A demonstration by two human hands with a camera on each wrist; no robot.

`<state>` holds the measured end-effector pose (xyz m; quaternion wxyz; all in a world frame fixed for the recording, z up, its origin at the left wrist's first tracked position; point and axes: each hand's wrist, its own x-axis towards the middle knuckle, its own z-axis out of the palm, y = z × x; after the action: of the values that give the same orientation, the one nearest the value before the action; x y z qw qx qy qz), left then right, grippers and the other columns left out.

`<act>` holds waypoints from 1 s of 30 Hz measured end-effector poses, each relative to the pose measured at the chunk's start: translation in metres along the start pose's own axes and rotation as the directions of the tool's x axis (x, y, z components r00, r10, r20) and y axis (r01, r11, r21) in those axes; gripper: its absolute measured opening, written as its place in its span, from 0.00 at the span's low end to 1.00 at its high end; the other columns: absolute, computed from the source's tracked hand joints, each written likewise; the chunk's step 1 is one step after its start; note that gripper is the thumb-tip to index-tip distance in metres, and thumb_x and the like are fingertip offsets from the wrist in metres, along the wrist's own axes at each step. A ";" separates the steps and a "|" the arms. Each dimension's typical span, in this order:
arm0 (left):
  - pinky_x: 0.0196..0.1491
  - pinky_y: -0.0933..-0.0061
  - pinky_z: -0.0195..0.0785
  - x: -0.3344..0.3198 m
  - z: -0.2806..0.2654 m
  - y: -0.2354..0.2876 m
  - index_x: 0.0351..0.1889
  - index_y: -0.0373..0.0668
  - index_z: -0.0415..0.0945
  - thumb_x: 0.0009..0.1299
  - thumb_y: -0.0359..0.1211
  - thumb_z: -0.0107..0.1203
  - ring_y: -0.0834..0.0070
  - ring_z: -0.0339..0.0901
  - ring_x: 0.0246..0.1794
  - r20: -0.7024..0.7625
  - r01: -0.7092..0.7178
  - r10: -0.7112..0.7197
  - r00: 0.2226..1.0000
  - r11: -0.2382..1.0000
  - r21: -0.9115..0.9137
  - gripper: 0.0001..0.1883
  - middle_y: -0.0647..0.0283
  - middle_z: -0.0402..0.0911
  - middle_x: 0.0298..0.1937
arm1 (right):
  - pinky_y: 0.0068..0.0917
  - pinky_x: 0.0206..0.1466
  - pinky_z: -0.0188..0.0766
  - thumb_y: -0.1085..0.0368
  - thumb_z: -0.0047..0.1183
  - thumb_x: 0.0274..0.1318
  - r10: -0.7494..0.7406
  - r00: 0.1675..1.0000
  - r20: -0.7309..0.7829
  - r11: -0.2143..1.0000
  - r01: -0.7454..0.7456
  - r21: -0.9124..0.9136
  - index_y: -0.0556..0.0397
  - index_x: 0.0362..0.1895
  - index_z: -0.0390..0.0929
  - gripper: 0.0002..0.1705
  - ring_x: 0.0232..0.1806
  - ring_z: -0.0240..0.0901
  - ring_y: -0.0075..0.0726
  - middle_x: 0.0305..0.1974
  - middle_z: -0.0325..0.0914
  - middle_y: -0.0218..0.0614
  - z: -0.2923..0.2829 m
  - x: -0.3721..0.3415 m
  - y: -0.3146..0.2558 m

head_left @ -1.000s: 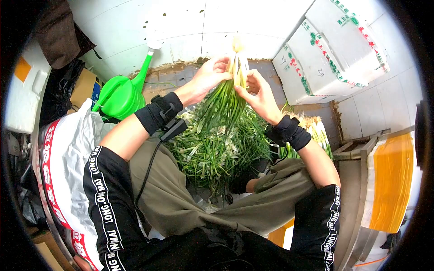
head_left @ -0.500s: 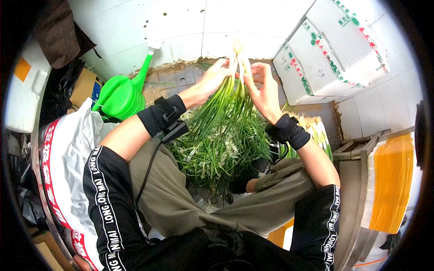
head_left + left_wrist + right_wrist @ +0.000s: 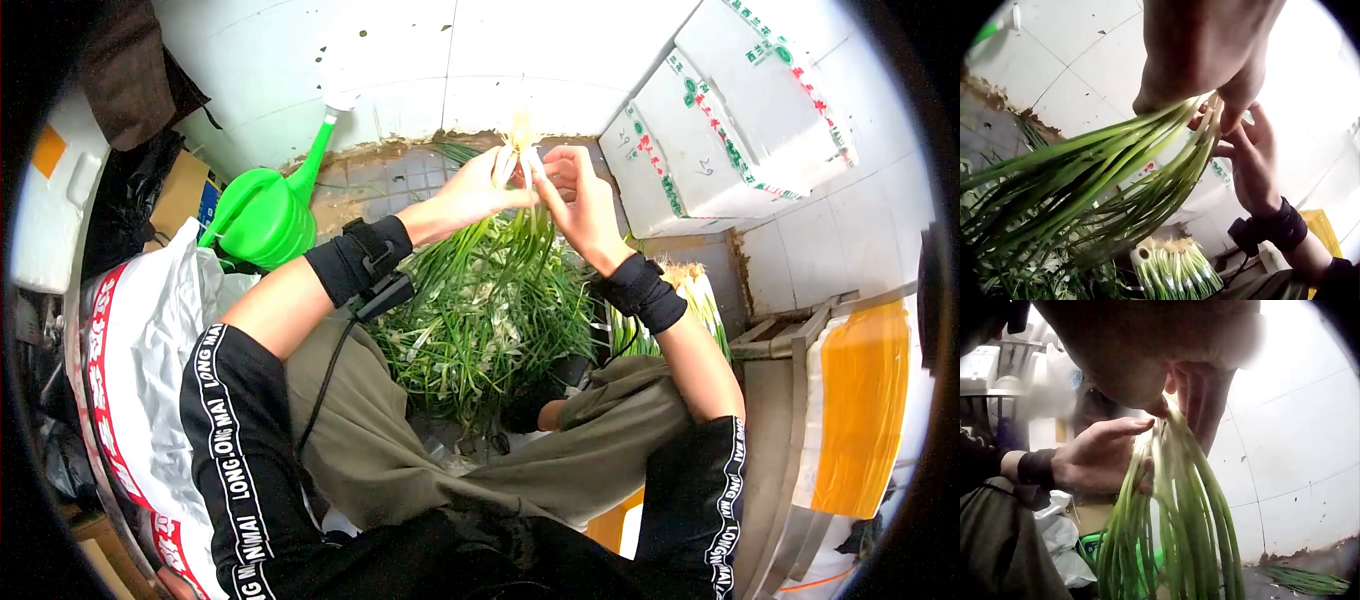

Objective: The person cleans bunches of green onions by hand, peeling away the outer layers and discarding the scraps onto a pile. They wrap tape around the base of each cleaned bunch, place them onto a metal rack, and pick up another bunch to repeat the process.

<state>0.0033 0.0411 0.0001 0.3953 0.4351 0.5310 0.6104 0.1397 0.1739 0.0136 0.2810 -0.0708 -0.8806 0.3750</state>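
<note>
A bunch of green onions [image 3: 522,165] hangs root end up between the two hands in the head view, its leaves drooping over a leafy pile [image 3: 480,350]. The left hand [image 3: 470,192] grips the white stalks from the left; in the right wrist view that hand [image 3: 1100,453] has its thumb along the stalks [image 3: 1163,450]. From the other side the right hand [image 3: 580,208] pinches stalks between thumb and fingers. In the left wrist view the right hand [image 3: 1254,162] meets the left at the pale ends, and the leaves [image 3: 1085,169] spread leftward.
Bundled green onions [image 3: 700,305] with roots up lie right of the pile. A green watering can [image 3: 265,220] stands at the left beside a white sack [image 3: 165,370]. White foam boxes [image 3: 690,150] are stacked at the back right. More leaves [image 3: 1304,580] lie by the wall.
The left hand has shifted slightly around the white stalks, and the bunch has dropped a little. The right hand's fingers have moved closer to the root end. The leaves have spread and swung.
</note>
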 end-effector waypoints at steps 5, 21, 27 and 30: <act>0.54 0.74 0.67 0.010 -0.005 -0.016 0.55 0.39 0.69 0.67 0.29 0.60 0.80 0.70 0.49 -0.042 0.002 0.009 0.999 0.964 0.265 0.19 0.68 0.73 0.47 | 0.32 0.35 0.80 0.64 0.58 0.63 0.008 0.999 0.032 0.997 -0.005 -0.079 0.54 0.50 0.66 0.17 0.33 0.84 0.40 0.35 0.83 0.44 -0.001 0.003 -0.010; 0.45 0.72 0.68 0.004 0.003 -0.006 0.49 0.37 0.72 0.62 0.26 0.57 0.77 0.71 0.40 -0.180 0.092 -0.083 0.980 0.995 0.040 0.16 0.65 0.75 0.41 | 0.32 0.38 0.64 0.65 0.66 0.49 -0.518 0.846 0.122 0.611 0.466 -0.640 0.48 0.39 0.77 0.13 0.36 0.69 0.37 0.35 0.71 0.32 -0.009 0.013 -0.015; 0.48 0.72 0.67 0.008 0.003 -0.007 0.48 0.37 0.72 0.62 0.27 0.58 0.76 0.71 0.42 -0.227 0.106 -0.081 0.971 0.989 0.102 0.15 0.65 0.76 0.42 | 0.33 0.42 0.64 0.62 0.62 0.54 -0.398 0.909 0.125 0.671 0.381 -0.637 0.47 0.40 0.76 0.11 0.36 0.70 0.37 0.32 0.68 0.33 -0.003 0.014 -0.007; 0.50 0.71 0.67 0.007 0.000 -0.005 0.49 0.36 0.72 0.62 0.26 0.57 0.75 0.72 0.44 -0.202 0.137 -0.117 0.972 0.987 0.090 0.16 0.63 0.76 0.44 | 0.34 0.41 0.67 0.64 0.61 0.55 -0.389 0.915 0.104 0.684 0.363 -0.633 0.49 0.39 0.76 0.09 0.34 0.71 0.40 0.32 0.70 0.35 -0.003 0.015 -0.008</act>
<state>0.0011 0.0486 -0.0038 0.3562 0.3576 0.6249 0.5957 0.1298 0.1752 0.0275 0.3274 0.0124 -0.9447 -0.0152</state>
